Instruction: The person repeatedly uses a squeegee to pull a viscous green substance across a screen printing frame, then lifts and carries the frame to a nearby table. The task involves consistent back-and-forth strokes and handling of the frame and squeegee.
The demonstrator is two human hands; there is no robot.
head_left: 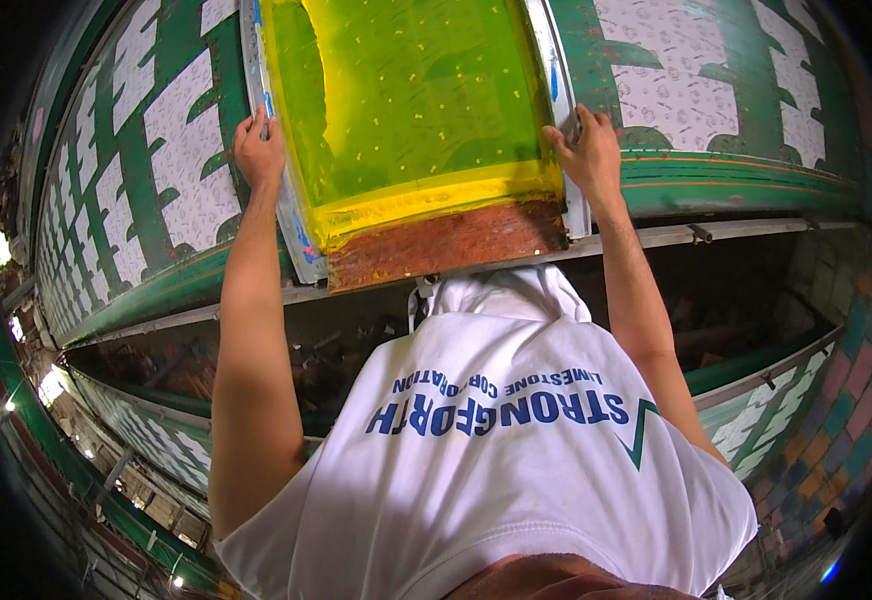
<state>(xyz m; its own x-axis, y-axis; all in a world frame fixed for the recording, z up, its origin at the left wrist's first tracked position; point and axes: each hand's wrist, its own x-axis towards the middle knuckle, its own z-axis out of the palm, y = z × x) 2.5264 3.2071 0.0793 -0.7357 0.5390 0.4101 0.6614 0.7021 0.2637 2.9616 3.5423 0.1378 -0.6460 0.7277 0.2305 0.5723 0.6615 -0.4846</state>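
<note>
A large screen-printing frame (559, 95) with metal side rails lies in front of me on the green table. Its mesh (426, 90) is yellow-green, speckled with small bright spots, with a thick yellow band along the near end. A worn reddish-brown strip (446, 243) runs across that near end. My left hand (259, 152) is closed on the left rail, its fingers over the outer side. On the right rail, my right hand (590, 155) grips with the thumb toward the mesh and the fingers outside. Some fingertips are hidden behind the rails.
White printed fabric pieces (664, 75) lie on the green table (716, 180) to the right, with more fabric pieces (191, 150) at left. A metal rail (646, 238) edges the table near me. Below is a dark gap; colored paving (846, 400) shows at lower right.
</note>
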